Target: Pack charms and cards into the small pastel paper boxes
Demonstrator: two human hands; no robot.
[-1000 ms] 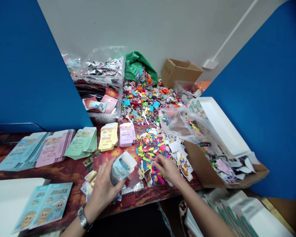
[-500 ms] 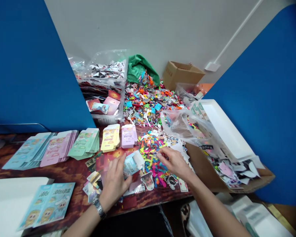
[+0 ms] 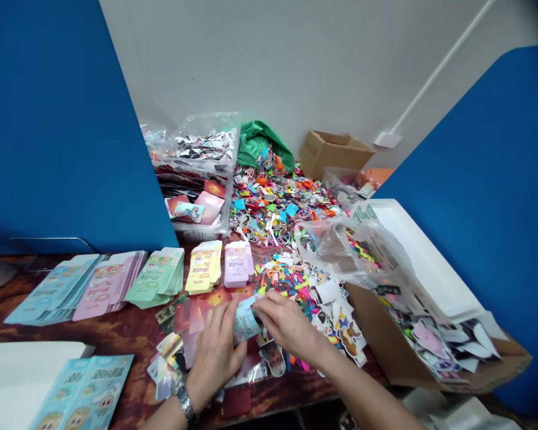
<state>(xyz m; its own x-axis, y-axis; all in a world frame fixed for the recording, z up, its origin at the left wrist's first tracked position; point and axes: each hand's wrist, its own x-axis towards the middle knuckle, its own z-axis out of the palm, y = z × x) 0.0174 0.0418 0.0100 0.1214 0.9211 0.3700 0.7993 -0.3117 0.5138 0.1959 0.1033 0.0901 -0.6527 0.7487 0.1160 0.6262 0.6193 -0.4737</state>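
Note:
My left hand [image 3: 217, 346], a metal watch on its wrist, is wrapped round a small light-blue card box [image 3: 245, 321] tilted over the table. At the box's right end is my right hand [image 3: 291, 325], its fingers pressed together against the edge. What the right fingertips pinch, if anything, is hidden. Under and behind the right hand spreads a pile of small bright plastic pieces [image 3: 275, 278], with cut-out stickers [image 3: 347, 337] to its right. Below the box lie red and pink cards [image 3: 199, 316] and, left of my wrist, a small heap of shiny cards [image 3: 168, 358].
Stacks of flat blue [image 3: 56, 286], pink [image 3: 107, 283], green [image 3: 156, 275], yellow [image 3: 204, 266] and purple boxes [image 3: 237, 263] line the left. A heap of trinkets [image 3: 273, 197] lies behind. A carton of stickers [image 3: 372, 328] stands right, between blue partitions [image 3: 484, 191].
My right hand has moved left from the pile of plastic pieces to the end of the blue box. My left hand still holds the box. The camera view has tilted slightly up.

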